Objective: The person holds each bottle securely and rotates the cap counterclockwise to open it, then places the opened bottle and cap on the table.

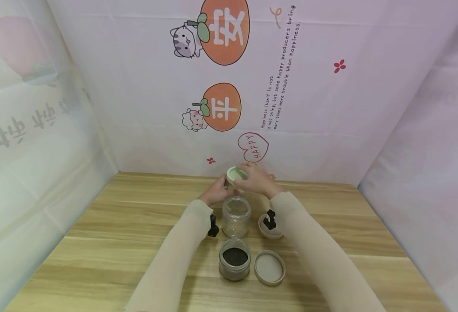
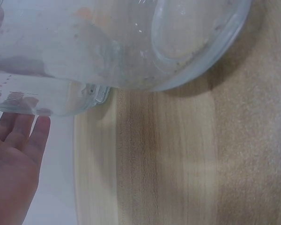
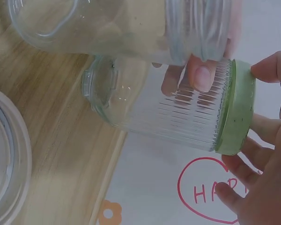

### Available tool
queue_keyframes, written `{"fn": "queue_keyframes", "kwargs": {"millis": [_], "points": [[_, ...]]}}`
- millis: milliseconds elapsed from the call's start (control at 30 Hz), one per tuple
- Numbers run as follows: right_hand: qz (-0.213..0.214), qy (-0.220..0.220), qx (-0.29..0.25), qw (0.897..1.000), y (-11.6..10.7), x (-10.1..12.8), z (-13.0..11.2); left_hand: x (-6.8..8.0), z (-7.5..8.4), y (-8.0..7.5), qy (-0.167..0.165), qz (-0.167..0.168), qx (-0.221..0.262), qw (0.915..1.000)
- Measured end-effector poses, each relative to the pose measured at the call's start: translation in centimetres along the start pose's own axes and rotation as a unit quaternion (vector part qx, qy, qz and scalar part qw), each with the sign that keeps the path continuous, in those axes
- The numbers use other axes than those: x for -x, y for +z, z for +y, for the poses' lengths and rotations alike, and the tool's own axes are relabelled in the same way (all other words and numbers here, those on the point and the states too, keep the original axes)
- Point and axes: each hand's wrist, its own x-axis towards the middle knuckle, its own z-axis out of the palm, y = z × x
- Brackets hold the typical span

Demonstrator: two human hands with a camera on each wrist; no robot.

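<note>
At the back of the table my left hand (image 1: 216, 191) holds a clear ribbed glass jar (image 3: 178, 110) around its body. A green lid (image 3: 239, 110) caps this jar. My right hand (image 1: 255, 178) grips the lid by its rim, thumb on one side and fingers on the other. In the right wrist view, the left thumb shows against the ribbed glass. Just in front of both hands stands a larger clear jar (image 1: 235, 222) with its mouth uncovered. It overlaps the ribbed jar in both wrist views.
Nearer the front, an uncovered glass jar (image 1: 234, 271) contains dark granular material (image 1: 235, 256). To its right a pale round lid (image 1: 269, 268) lies on the wooden table (image 1: 108, 242). Another pale lid (image 1: 271, 233) lies beyond, beside the right sleeve. A printed cloth wall (image 1: 311, 151) rises behind.
</note>
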Motion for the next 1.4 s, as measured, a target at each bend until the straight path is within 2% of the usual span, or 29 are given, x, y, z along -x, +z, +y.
{"fn": "queue_keyframes", "kwargs": {"millis": [200, 400, 533, 633, 833, 1100, 1300, 1400], "points": [[0.03, 0.039, 0.034, 0.998, 0.8, 0.0, -0.3, 0.1, -0.2, 0.0, -0.008, 0.003, 0.003, 1.0], [0.06, 0.082, 0.086, 0.991, 1.4, -0.2, -0.8, -0.5, -0.9, 0.0, -0.01, 0.003, 0.011, 0.9999], [0.063, 0.094, 0.106, 0.988, 1.6, -0.3, -1.0, -0.7, -1.2, 0.0, 0.002, 0.003, 0.013, 0.9999], [0.064, 0.088, 0.103, 0.989, 1.6, -0.3, -1.1, -0.8, -1.3, 0.0, 0.008, 0.002, 0.013, 0.9999], [0.05, 0.059, 0.09, 0.993, 1.4, -0.4, -0.8, -0.7, -1.3, -0.1, -0.002, 0.0, 0.014, 0.9999], [0.019, 0.026, 0.053, 0.998, 0.8, -0.4, 0.0, -0.6, -0.8, 0.0, -0.004, -0.003, 0.016, 0.9999], [-0.012, 0.007, 0.047, 0.999, -0.1, 0.0, -0.1, -0.5, -0.9, 0.0, -0.005, 0.002, 0.025, 0.9997], [-0.004, 0.01, 0.043, 0.999, 0.1, 0.1, -0.1, -0.5, -0.9, 0.0, -0.001, 0.001, 0.023, 0.9997]]}}
